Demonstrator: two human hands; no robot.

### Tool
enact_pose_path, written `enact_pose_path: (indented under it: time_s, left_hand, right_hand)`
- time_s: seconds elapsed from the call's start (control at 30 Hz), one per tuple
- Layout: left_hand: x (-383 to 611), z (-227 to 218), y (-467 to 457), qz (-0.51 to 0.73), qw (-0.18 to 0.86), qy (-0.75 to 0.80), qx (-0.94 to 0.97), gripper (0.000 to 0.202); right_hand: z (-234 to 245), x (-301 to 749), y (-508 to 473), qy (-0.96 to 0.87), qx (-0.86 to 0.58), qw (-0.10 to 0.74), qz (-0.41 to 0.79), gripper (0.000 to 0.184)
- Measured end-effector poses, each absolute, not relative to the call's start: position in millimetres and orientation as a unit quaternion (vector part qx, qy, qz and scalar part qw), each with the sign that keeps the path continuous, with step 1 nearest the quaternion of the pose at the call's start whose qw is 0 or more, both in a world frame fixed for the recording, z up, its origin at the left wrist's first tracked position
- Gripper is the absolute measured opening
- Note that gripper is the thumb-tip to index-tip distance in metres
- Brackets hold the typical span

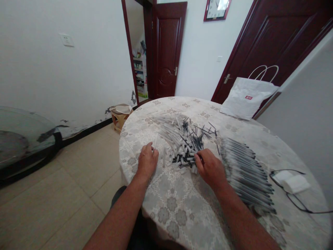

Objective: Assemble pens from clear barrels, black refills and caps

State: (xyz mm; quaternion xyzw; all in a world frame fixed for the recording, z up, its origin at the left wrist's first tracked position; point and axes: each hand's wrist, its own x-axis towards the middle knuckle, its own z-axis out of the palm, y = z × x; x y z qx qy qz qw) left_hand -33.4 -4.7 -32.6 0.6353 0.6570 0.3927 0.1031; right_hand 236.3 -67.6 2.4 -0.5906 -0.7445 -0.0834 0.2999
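Observation:
My left hand (147, 161) is closed around the lower end of a clear pen barrel (156, 139), which points away from me. Beside it another clear barrel (164, 157) lies on the cloth. My right hand (211, 168) has thumb and fingers pinched together at the edge of the small black pen parts (184, 160); what is between the fingertips is hidden. Short white pieces (179, 150) lie just beyond those. Further back are a spread of clear barrels (166, 127) and a heap of thin dark refills (197, 141).
A row of pens (247, 173) lies right of my right forearm. Eyeglasses (296, 201) and folded white tissue (295, 182) are at the right edge. A white paper bag (247, 99) stands at the back of the round table (179, 218). A stool (119, 119) is beyond its left side.

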Motion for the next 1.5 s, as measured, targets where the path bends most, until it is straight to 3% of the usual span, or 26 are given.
enact_pose_path:
  time_s: [0.23,0.4,0.53,0.8,1.07,1.5]
  left_hand:
    - [-31.6,-18.9,0.7,0.603,0.541,0.461,0.362,0.033]
    - [-31.1,-10.9,-3.5,0.625,0.674,0.305,0.249,0.033]
    - [-34.4,-8.7,-4.9,0.604,0.716,0.252,0.245,0.040]
    - [-38.1,-10.4,-3.5,0.602,0.737,0.210,0.222,0.034]
    - [-36.1,-11.0,-8.2,0.588,0.744,0.195,0.251,0.010]
    - [-28.0,-5.9,-14.6,0.544,0.745,0.230,0.309,0.029]
  right_hand:
    - [-1.2,234.0,-69.2,-0.804,-0.520,0.283,-0.048,0.019]
    - [0.0,232.1,-70.4,-0.818,-0.505,0.272,-0.037,0.019]
    - [1.0,231.7,-70.4,-0.821,-0.502,0.269,-0.036,0.019]
    - [-0.6,230.7,-71.4,-0.832,-0.491,0.259,-0.020,0.018]
    - [-1.0,229.3,-71.2,-0.850,-0.474,0.230,-0.001,0.015]
    - [-3.1,229.3,-70.1,-0.847,-0.482,0.224,-0.001,0.016]
